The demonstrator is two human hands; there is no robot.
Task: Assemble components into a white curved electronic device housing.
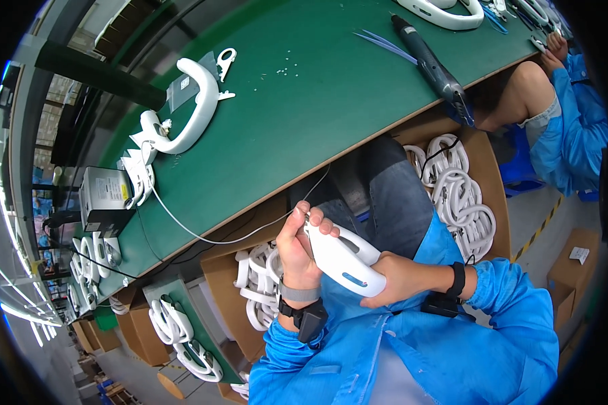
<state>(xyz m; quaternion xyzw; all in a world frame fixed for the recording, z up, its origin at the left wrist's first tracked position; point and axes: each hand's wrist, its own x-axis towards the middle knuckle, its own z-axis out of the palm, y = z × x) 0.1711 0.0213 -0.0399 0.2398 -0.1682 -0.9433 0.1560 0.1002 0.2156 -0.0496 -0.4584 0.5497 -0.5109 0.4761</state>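
Over my lap I hold a smooth white curved plastic housing (341,260) with a dark slot near its lower end. My left hand (298,246) is closed round its upper end, fingers bent over the top. My right hand (404,278) grips the lower end from the right, its fingers partly hidden behind the housing. A thin pale cable (243,239) runs off the green table (284,128) to my left hand; where it ends is hidden. A grey electric screwdriver (429,67) lies across the table's near edge.
A white curved housing (199,115) and small white parts (287,71) lie on the table. A black box-shaped device (105,196) stands at the left. Cartons of white curved housings (463,202) flank my legs. At the right sits a co-worker in a blue jacket (574,135).
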